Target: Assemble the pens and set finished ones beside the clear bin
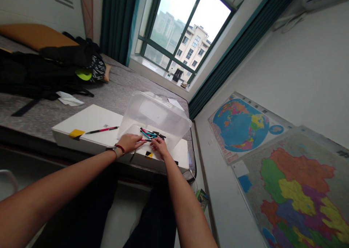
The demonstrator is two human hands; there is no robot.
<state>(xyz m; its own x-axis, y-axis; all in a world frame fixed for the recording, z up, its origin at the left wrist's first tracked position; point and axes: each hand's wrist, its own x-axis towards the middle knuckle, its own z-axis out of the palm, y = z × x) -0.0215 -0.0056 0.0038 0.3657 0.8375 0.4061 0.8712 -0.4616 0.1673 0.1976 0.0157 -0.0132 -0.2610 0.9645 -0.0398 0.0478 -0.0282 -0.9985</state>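
My left hand point(130, 142) is closed in a pinch on a thin red-and-black pen point(145, 140), held level. My right hand point(159, 146) has its fingers bent together at the pen's dark end. Just beyond both hands, a loose pile of pens point(152, 134) in black, red and teal lies inside a translucent plastic bin point(158, 112), whose open side faces me. Left of the bin, another red-and-black pen point(102, 130) rests alone on a flat white box point(91, 119). That box extends under the bin.
The box sits along the edge of a grey-covered bed point(117, 77). Black bags point(62, 66) and a crumpled white paper point(70, 99) lie to the left. A white cable point(194, 177) hangs near the right corner, beside a wall with maps point(240, 124).
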